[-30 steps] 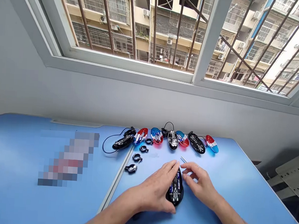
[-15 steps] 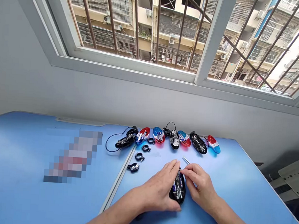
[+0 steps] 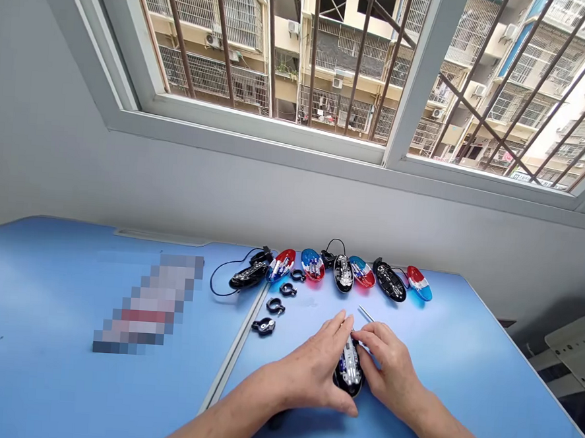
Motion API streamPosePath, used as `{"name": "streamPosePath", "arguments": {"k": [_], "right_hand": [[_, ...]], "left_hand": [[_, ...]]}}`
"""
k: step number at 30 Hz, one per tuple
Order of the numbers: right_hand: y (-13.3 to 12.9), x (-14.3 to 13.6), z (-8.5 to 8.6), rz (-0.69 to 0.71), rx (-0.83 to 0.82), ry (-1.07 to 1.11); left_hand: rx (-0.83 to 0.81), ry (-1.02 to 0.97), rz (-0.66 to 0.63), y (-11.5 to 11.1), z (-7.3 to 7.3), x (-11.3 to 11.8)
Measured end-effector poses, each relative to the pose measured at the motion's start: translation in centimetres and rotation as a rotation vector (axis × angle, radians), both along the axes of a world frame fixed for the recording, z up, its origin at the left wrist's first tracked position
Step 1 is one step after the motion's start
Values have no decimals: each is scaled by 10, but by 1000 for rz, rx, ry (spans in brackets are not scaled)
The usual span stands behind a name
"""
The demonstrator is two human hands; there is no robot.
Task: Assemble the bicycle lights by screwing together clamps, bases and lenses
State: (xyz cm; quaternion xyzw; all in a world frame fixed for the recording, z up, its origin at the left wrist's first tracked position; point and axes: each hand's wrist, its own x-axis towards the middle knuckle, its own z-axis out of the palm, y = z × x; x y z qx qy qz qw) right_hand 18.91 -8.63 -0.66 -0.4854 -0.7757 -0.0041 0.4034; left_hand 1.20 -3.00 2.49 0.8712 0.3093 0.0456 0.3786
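A black oval light housing (image 3: 349, 371) lies at the front of the blue table between my hands, its inside facing up with silvery parts showing. My left hand (image 3: 313, 369) curves around its left side, fingers at the far end and thumb at the near end, gripping it. At the upper right rim, the fingertips of my right hand (image 3: 387, 360) are pinched together. What lies between those fingertips is hidden. Just beyond the right hand, a thin metal rod (image 3: 365, 313) rests on the table, partly covered by the hand.
Along the back stand black oval housings (image 3: 389, 281) with cables and red-and-blue translucent covers (image 3: 281, 266). Several black ring clamps (image 3: 276, 306) form a line left of my hands. A seam (image 3: 238, 354) crosses the blue table (image 3: 60, 297). A blurred patch (image 3: 151, 306) lies left.
The inside of the held housing looks bright silver now, where it was darker before. My right fingers have shifted slightly at its rim. The view has moved a little.
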Motion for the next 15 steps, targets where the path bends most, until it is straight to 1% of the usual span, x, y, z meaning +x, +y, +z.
{"name": "streamPosePath", "arguments": {"k": [6,15], "right_hand": [[1,-2,0,-22,-4,-14],[8,-7,0,-61,42,-50]], "left_hand": [[42,-127,-21,1,1,1],[50,-120,-7,-1,6,3]]}}
